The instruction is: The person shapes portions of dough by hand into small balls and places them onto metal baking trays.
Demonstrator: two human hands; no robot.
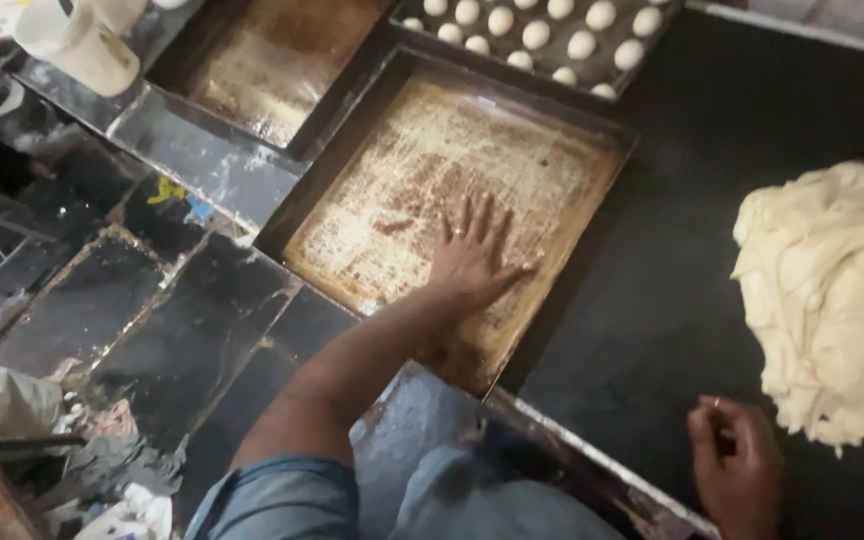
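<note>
My left hand (474, 258) lies flat, fingers spread, on the floor of a large greasy metal baking tray (392, 160) in the middle. A ring shows on one finger. My right hand (737, 462) rests at the lower right on the dark worktop (672, 260), fingers curled, close to a big heap of pale dough (837, 300). Whether it holds a small bit of dough I cannot tell.
A second worn tray (267, 60) sits at the upper left. At the top, another tray (617, 78) carries several round dough balls (537, 34). A white plastic jug (77, 40) stands at the top left. Dark trays (152, 300) and crumpled rags (102, 470) fill the left.
</note>
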